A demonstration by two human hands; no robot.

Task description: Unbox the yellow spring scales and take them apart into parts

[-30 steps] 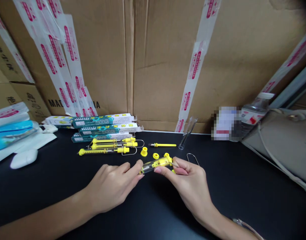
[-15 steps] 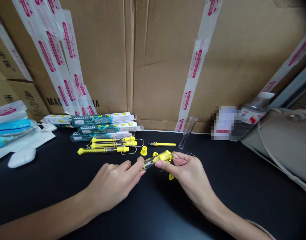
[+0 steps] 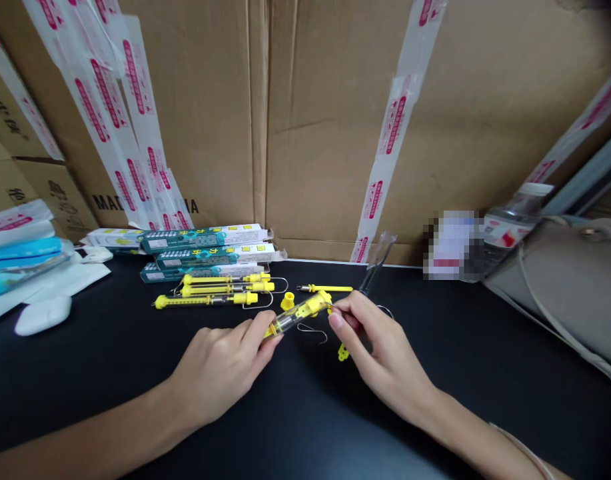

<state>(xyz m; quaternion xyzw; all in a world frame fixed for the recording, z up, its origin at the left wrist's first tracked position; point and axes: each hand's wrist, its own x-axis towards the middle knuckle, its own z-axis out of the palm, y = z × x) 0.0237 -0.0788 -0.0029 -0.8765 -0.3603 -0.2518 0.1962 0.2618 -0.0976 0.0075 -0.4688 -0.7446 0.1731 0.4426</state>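
Note:
My left hand [image 3: 230, 363] is closed around the lower part of a clear tubular spring scale [image 3: 295, 315], which tilts up to the right. A yellow cap piece and a metal spring show inside its tube. At the capped end, my right hand [image 3: 380, 353] pinches what looks like the metal hook; the fingers partly hide it. Below the tube lies a loose wire hook [image 3: 312, 331]. A small yellow perforated part [image 3: 343, 352] sits beside the right hand. Behind are a yellow flanged cap [image 3: 288, 301], a yellow rod with a spring [image 3: 328, 289] and a clear tube [image 3: 378, 263].
Three assembled spring scales [image 3: 210, 302] lie at the left, before stacked green-and-white boxes [image 3: 210, 256]. A white computer mouse [image 3: 43, 315] and a blue packet [image 3: 22, 267] are farther left. At right stand a bottle [image 3: 510, 233] and a grey bag [image 3: 570, 287]. Large cartons [image 3: 330, 133] wall the back.
The spring scale has shifted slightly left and up. My right thumb has left the tube, and those fingers now pinch at its capped end. The loose wire hook beneath has come into view.

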